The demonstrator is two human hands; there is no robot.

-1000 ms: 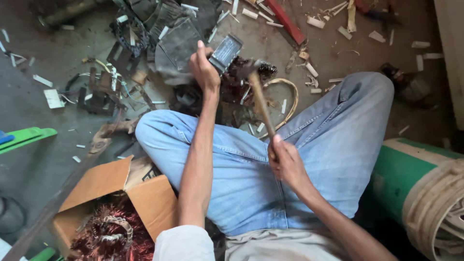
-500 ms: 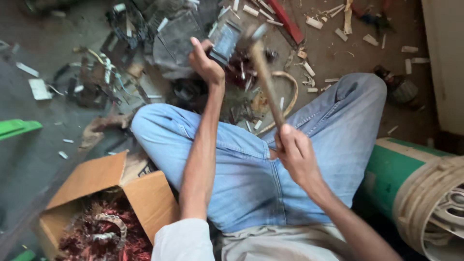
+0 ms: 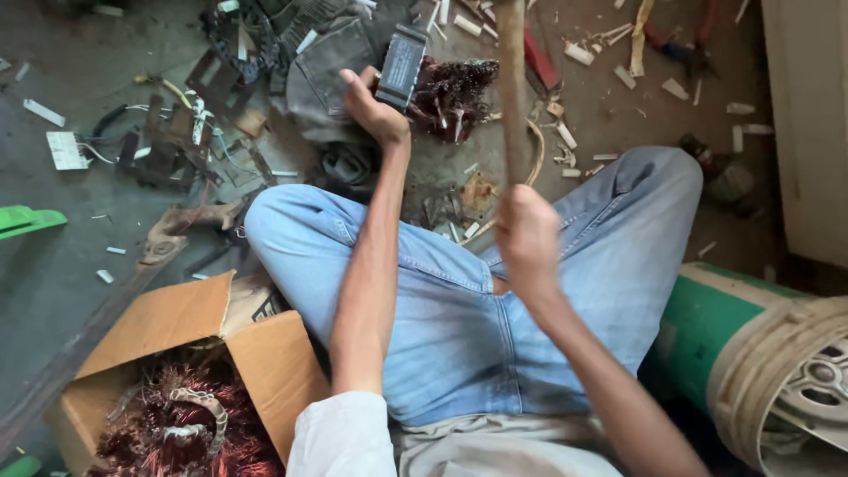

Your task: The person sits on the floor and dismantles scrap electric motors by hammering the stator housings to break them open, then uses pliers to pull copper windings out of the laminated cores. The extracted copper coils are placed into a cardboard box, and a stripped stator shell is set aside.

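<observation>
While cardboard box (image 3: pixel 190 340) holds copper windings (image 3: pixel 177 424), left hand (image 3: pixel 375 110) grips transformer (image 3: pixel 402 66)

A scrap-dismantling workshop; littered floor (image 3: pixel 53 256) of broken parts, cardboard box (image 3: pixel 177 327) of copper windings (image 3: pixel 177 433).

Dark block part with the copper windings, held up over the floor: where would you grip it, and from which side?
Grip the dark block part by its flat outer casing, from the near left side, as the left hand does. The tangled copper windings bulge from its right side, and the wooden handle in the right hand occupies that side.
</observation>
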